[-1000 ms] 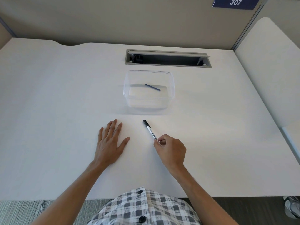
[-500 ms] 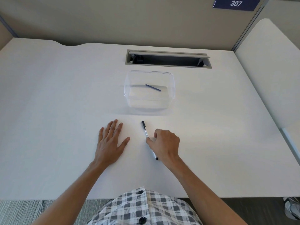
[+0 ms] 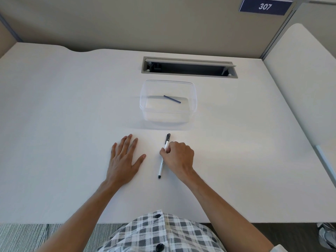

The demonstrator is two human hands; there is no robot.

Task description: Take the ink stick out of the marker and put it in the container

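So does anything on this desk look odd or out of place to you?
Nothing stands out. A dark ink stick lies at a slant in the clear container, the marker is gripped by the right hand, and the left hand rests flat on the desk. Nothing spilled or broken.

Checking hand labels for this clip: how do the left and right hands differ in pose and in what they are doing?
The left hand lies flat on the table with fingers straight and spread; the right hand is curled. The left hand holds nothing; the right hand grips the marker near the middle of its white barrel. The left hand lies apart from the marker, the right hand on it. Both are bare and lie on the near side of the clear container.
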